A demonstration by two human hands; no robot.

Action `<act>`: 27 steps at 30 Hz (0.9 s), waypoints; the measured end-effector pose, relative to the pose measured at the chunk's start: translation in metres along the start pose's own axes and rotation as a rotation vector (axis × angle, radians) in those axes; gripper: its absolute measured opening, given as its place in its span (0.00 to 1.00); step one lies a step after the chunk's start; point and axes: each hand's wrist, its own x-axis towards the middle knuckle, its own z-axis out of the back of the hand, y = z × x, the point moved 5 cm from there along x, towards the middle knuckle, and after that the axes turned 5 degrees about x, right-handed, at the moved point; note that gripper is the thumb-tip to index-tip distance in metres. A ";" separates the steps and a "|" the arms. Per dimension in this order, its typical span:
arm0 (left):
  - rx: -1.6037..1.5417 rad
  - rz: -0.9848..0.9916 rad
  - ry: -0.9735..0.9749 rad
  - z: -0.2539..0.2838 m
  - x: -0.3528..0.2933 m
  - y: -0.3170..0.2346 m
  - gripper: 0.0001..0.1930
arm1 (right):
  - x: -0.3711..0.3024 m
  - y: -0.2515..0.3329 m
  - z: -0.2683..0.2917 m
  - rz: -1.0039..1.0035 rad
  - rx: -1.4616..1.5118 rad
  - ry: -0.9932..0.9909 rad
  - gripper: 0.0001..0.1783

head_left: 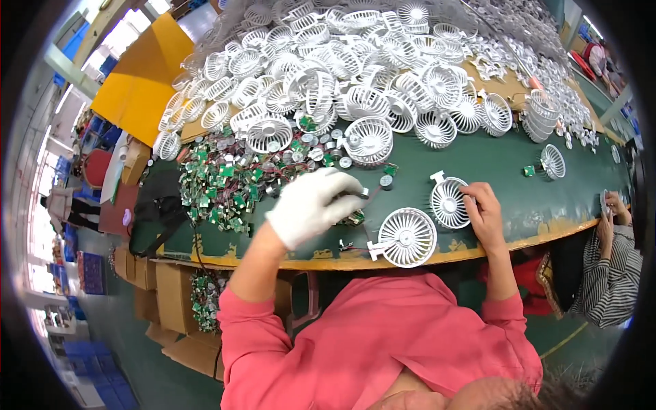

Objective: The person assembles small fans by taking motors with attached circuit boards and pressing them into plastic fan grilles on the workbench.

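My left hand, in a white glove, is over the near side of a heap of green circuit boards and small motors. Its fingers are curled toward the thumb. A small metallic piece shows by the fingertips, too small to name surely. Just beyond lies a round motor with a thin wire. My bare right hand grips the right rim of a white fan housing, whose slats face up. A second fan housing lies at the table's front edge, its short stem pointing left.
A large pile of white fan housings covers the far side of the green table. One housing and a small green board lie at right. A co-worker's hands are at the right edge. Cardboard boxes stand below left.
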 end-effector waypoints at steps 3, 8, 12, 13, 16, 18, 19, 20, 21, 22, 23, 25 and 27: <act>0.112 0.046 -0.031 -0.039 0.018 -0.001 0.12 | -0.004 -0.002 0.002 0.010 -0.010 -0.010 0.08; 0.413 -0.014 0.059 -0.095 0.055 0.010 0.15 | -0.007 0.001 0.006 0.080 -0.047 -0.064 0.09; 0.425 -0.014 0.032 -0.101 0.059 0.024 0.15 | -0.013 -0.035 0.008 -0.241 0.212 -0.158 0.08; 0.411 -0.010 0.022 -0.096 0.058 0.024 0.14 | -0.011 -0.034 0.010 -0.275 0.250 -0.195 0.08; 0.077 0.016 -0.159 -0.052 0.054 0.023 0.15 | -0.005 -0.036 0.016 -0.376 0.189 -0.024 0.08; -0.323 0.116 -0.338 -0.011 0.052 0.008 0.17 | -0.002 -0.033 0.021 -0.378 0.149 -0.003 0.07; -0.458 0.088 -0.440 0.007 0.046 -0.001 0.18 | 0.000 -0.034 0.022 -0.387 0.234 -0.001 0.07; -0.593 0.062 -0.545 0.021 0.037 -0.005 0.20 | 0.003 -0.033 0.022 -0.395 0.319 0.004 0.06; -0.591 -0.015 -0.650 0.033 0.028 -0.007 0.21 | 0.009 -0.023 0.023 -0.369 0.358 0.028 0.06; -0.586 -0.091 -0.755 0.043 0.017 -0.009 0.22 | 0.015 -0.008 0.025 -0.371 0.359 0.032 0.06; -0.613 -0.156 -0.814 0.050 0.008 -0.012 0.23 | 0.022 0.014 0.023 -0.292 0.397 0.086 0.06; -0.683 -0.189 -0.863 0.058 -0.008 -0.020 0.25 | 0.030 0.055 0.012 -0.184 0.437 0.191 0.07; -0.689 -0.103 -0.843 0.057 -0.023 -0.024 0.24 | 0.036 0.087 -0.009 -0.037 0.361 0.309 0.05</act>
